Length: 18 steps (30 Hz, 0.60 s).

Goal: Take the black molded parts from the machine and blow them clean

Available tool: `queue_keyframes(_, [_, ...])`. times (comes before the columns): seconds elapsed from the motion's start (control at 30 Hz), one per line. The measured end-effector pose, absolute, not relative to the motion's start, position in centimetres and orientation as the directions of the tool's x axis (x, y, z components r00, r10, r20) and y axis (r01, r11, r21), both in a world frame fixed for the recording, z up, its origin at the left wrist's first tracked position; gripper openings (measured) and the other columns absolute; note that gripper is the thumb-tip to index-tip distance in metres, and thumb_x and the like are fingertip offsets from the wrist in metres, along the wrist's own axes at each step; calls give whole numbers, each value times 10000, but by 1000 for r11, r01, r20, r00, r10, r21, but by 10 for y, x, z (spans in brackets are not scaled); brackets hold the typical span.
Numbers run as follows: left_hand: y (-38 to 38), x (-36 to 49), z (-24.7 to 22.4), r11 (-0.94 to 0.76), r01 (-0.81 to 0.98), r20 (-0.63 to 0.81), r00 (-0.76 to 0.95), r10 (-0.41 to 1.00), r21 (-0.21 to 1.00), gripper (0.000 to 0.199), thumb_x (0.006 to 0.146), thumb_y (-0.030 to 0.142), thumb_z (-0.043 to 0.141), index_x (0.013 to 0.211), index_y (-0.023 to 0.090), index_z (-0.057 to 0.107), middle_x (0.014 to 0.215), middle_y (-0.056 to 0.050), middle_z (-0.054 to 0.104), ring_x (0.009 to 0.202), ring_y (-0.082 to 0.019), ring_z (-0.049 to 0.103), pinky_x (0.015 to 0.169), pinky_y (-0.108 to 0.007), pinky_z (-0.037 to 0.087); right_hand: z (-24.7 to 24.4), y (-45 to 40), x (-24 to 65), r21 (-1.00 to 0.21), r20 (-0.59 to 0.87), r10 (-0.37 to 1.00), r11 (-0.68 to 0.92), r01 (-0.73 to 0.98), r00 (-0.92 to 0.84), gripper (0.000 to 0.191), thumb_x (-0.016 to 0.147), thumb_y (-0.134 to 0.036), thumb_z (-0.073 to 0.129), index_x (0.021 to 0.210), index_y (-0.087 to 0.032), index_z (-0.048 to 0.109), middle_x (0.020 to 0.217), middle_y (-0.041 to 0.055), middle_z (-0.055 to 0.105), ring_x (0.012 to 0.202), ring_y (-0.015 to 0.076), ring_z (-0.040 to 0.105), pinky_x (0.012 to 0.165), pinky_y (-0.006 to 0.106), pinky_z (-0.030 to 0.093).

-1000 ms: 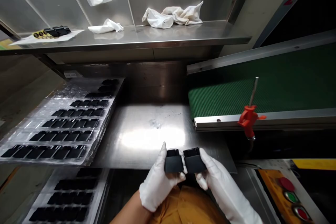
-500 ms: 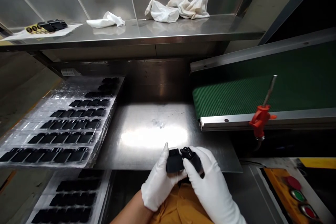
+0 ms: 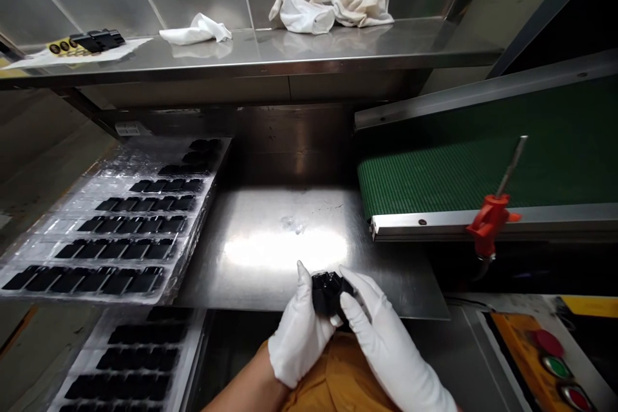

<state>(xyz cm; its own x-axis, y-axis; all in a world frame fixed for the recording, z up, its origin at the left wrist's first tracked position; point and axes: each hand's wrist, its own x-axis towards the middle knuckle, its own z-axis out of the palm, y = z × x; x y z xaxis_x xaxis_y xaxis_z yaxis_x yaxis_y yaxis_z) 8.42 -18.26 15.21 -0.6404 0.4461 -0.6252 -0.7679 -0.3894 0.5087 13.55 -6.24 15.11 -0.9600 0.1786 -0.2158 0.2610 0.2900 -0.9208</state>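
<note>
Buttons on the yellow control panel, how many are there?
3: a red one on top, a green one below, another red one at the picture's edge; more may be cut off.

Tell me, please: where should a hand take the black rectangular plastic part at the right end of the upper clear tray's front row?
Likely from above, pinching the black rectangular plastic part at its near and far ends: a neighbour sits close on its left, but gaps separate the upper clear plastic tray's rows.
</note>
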Motion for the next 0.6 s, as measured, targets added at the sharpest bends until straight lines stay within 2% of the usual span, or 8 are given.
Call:
queue_keyframes(0.07, [-181, 86, 151, -444, -777, -607, -628, 488, 447, 552, 874, 667, 423, 873, 153, 627, 789, -55, 629, 654, -131, 540, 636, -273, 464, 151, -60, 135, -932, -288, 171, 173, 317, -942, 510, 894, -543, 483, 1287, -224, 546, 1322, 109, 575, 1135, 249, 581, 1032, 415, 472])
queue_keyframes(0.13, [-180, 87, 150, -426, -762, -564, -648, 512, 489, 572, 869, 681, 410, 809, 150, 613, 695, -33, 589, 584, -114, 486, 591, -265, 419, 148, -59, 135, -929, -359, 140, 47, 368, -923, 538, 884, -572, 485, 1281, -212, 525, 1237, 105, 611, 941, 218, 616, 878, 376, 519])
queue_keyframes(0.23, [-180, 86, 149, -388, -748, -519, -657, 547, 539, 609, 856, 714, 380, 687, 159, 565, 557, -1, 491, 524, -113, 431, 590, -284, 401, 143, -59, 136, -912, -402, 65, -114, 393, -913, 540, 900, -582, 451, 1279, -200, 492, 1063, 76, 644, 764, 173, 568, 689, 319, 478])
queue_keyframes(0.33, [-181, 84, 149, -362, -755, -509, -643, 572, 546, 633, 846, 732, 356, 651, 161, 548, 514, -2, 456, 520, -131, 443, 630, -321, 425, 137, -60, 136, -880, -416, 1, -252, 402, -909, 432, 918, -553, 445, 1176, -219, 536, 874, 22, 617, 727, 156, 516, 672, 301, 424])
queue_keyframes(0.47, [-183, 85, 145, -330, -765, -494, -620, 609, 552, 674, 856, 725, 325, 663, 134, 585, 561, -41, 507, 575, -157, 517, 653, -323, 440, 134, -60, 135, -765, -445, -102, -474, 437, -890, 340, 933, -518, 441, 875, -217, 588, 748, -9, 544, 680, 133, 452, 665, 289, 380])
queue_keyframes(0.6, [-186, 86, 143, -369, -764, -470, -626, 622, 530, 625, 873, 679, 369, 748, 120, 620, 706, -65, 579, 662, -145, 543, 661, -279, 443, 136, -60, 131, -624, -512, -114, -632, 460, -851, 248, 904, -481, 521, 941, -254, 614, 774, -14, 556, 671, 134, 449, 660, 286, 396])
